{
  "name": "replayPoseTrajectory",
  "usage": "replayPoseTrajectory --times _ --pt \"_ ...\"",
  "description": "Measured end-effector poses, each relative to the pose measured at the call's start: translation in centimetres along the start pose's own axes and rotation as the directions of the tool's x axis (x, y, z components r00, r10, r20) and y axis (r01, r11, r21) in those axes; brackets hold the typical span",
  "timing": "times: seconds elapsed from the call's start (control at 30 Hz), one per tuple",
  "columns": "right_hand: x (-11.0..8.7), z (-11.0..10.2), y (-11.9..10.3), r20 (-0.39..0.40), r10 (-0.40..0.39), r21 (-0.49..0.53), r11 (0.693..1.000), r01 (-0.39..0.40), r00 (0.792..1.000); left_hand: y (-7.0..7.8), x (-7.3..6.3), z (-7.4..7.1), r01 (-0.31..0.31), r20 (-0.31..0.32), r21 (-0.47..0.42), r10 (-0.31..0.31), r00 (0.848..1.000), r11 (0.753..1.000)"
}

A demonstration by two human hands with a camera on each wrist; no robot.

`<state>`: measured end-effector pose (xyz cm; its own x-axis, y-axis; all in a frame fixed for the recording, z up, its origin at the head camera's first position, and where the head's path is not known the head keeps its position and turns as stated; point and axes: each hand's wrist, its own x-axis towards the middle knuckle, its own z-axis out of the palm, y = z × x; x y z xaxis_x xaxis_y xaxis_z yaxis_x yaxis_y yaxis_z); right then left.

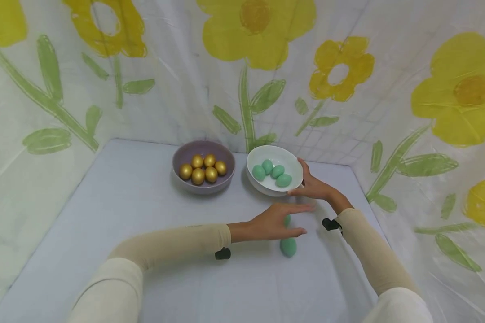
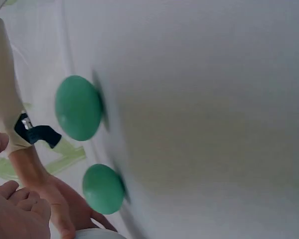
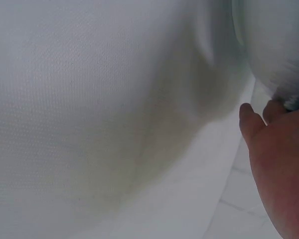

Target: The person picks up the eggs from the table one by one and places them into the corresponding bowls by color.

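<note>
My right hand (image 1: 316,186) grips the right side of a white bowl (image 1: 286,159), which leans slightly towards me. Several green eggs (image 1: 278,171) lie inside it. In the right wrist view, fingers (image 3: 250,122) of that hand stand against the bowl's outer wall (image 3: 279,47). My left hand (image 1: 272,222) reaches across in front of the bowl, fingers extended and thumb apart, with nothing held. Below it on the table are two green eggs, a nearer one (image 2: 79,108) and a farther one (image 2: 103,189); the hand partly hides the farther egg in the head view.
A purple bowl (image 1: 204,189) with several golden eggs (image 1: 198,176) stands left of the white bowl. Both are near the back edge of the pale table (image 1: 125,193). A flower-printed curtain (image 1: 178,80) hangs behind the table and along its sides.
</note>
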<state>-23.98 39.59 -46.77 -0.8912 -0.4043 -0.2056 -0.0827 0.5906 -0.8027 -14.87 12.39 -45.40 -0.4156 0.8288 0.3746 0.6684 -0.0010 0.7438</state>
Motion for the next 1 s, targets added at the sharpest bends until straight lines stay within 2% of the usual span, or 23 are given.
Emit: replayPoseTrajectory --times 0.17,0.37,0.5,0.73,1.0 --pt "0.1 -0.1 -0.3 -0.005 0.013 -0.002 1.000 -0.013 1.000 -1.9 -0.1 0.5 0.094 -0.021 0.064 -0.093 0.995 0.994" --pt "0.1 0.1 -0.4 -0.007 0.029 -0.018 0.999 -0.029 1.000 -4.3 -0.3 0.9 0.184 -0.044 0.075 -0.182 0.982 0.980" --pt "0.2 0.2 -0.3 -0.007 0.028 -0.004 1.000 -0.028 1.000 -5.2 -0.5 0.8 0.230 -0.052 0.087 -0.226 0.973 0.969" --pt "0.2 0.3 -0.2 0.002 0.034 -0.009 0.999 -0.034 0.999 -5.7 -0.6 0.6 0.295 -0.014 0.080 -0.295 0.955 0.952" --pt "-0.1 0.0 -0.4 -0.002 0.030 0.000 1.000 -0.030 1.000 -5.6 -0.1 0.4 0.281 0.013 0.077 -0.282 0.959 0.957"
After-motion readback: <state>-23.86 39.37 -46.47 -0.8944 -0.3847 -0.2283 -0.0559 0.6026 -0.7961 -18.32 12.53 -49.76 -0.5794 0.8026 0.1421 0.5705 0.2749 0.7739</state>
